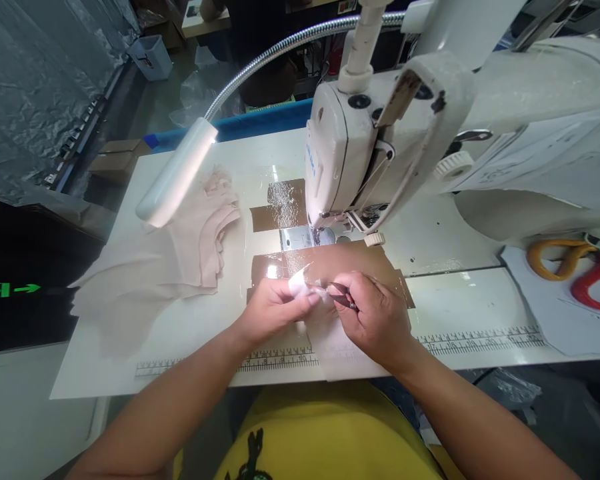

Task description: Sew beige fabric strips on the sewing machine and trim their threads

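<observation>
In front of the sewing machine, my left hand pinches the edge of a thin, pale piece of fabric, with a white part standing up by the thumb and index finger. My right hand is closed around small dark thread snips. Their blades point left and lie close to the fabric edge; whether they touch it I cannot tell. The fabric hangs down between my hands to the table's front edge. The snips' handle is mostly hidden in my palm.
A stack of pale beige fabric pieces lies left, below a lamp. Brown tape covers parts of the table around the needle plate. Orange-handled and red-handled scissors lie right, by papers. A ruler strip runs along the front.
</observation>
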